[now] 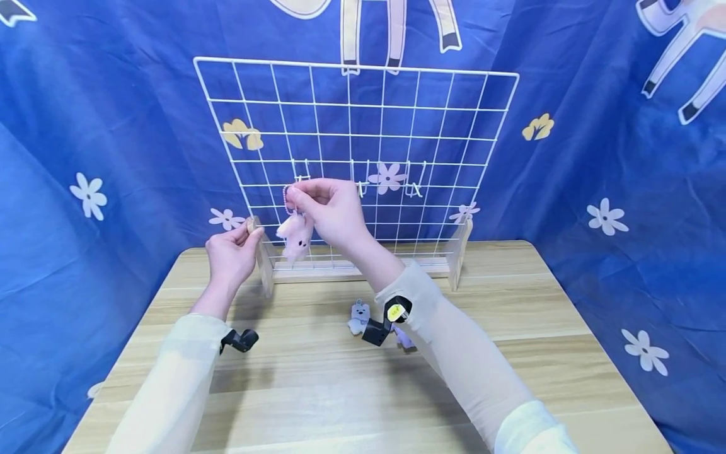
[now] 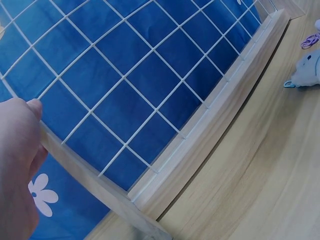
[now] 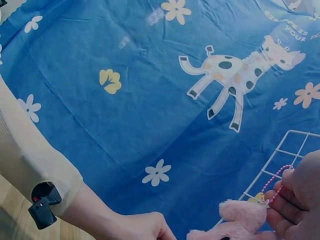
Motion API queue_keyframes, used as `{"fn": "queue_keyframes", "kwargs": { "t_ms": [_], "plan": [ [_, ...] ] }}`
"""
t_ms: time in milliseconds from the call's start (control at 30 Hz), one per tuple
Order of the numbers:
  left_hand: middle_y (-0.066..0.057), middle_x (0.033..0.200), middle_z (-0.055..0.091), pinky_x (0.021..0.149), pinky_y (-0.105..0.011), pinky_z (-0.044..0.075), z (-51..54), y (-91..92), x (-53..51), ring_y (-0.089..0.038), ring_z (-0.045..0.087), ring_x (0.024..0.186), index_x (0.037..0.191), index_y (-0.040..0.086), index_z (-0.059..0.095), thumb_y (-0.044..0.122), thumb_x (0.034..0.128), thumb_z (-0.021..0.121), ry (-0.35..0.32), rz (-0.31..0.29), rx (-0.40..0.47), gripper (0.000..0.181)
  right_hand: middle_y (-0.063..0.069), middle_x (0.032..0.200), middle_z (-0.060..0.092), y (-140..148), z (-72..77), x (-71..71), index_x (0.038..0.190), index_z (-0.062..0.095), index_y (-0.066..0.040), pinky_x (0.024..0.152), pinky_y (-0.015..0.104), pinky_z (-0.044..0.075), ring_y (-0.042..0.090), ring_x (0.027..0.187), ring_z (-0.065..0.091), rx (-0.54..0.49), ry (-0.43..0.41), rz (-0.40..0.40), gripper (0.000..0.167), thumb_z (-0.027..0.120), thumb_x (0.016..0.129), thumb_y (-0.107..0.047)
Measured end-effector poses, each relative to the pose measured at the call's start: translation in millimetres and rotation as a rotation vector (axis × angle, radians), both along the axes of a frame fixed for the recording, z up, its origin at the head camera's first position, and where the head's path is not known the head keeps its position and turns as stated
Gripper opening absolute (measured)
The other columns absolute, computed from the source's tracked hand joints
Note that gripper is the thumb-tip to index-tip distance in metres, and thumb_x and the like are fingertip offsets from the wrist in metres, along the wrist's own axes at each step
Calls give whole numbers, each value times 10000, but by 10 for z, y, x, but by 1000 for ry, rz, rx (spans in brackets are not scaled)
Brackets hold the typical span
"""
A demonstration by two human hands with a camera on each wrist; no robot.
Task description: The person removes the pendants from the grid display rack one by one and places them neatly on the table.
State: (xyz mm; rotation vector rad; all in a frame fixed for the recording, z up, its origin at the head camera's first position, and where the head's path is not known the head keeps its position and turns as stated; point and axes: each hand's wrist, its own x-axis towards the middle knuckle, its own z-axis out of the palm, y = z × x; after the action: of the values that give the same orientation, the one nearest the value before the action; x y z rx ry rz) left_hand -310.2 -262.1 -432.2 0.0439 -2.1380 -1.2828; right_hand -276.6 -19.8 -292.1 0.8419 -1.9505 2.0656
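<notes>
My right hand pinches the pink bead chain of a small pink plush keychain. The plush hangs below the fingers, in front of the left part of a white wire grid rack. A white hook on the grid lies just behind this hand and is partly hidden by it. At the rack's left side, my left hand grips the upper end of the wooden side support between thumb and fingers. Only part of that hand shows in the left wrist view.
Other white hooks hang on the grid further right. On the wooden table lie a grey-white bear plush and a purple plush, partly covered by the right wrist camera. Blue patterned cloth surrounds the table's back and sides.
</notes>
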Motion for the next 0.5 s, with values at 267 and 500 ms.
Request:
{"fn": "queue_keyframes", "kwargs": {
  "t_ms": [267,500],
  "plan": [
    [-223,1117,723,811,-84,555,-5,-14,1,140,637,934,1270,-25,712,138,958,818,16,14,-25,368,134,922,791,62,-8,124,1027,784,86,779,373,672,182,831,763,-13,1,46,108,750,984,-6],
    [-225,1134,721,814,-94,561,2,1,10,43,684,976,1279,-25,708,133,960,815,0,2,0,372,115,930,796,121,-15,242,1047,785,81,762,371,674,180,843,770,-7,5,59,115,755,981,-9]
  ]
}}
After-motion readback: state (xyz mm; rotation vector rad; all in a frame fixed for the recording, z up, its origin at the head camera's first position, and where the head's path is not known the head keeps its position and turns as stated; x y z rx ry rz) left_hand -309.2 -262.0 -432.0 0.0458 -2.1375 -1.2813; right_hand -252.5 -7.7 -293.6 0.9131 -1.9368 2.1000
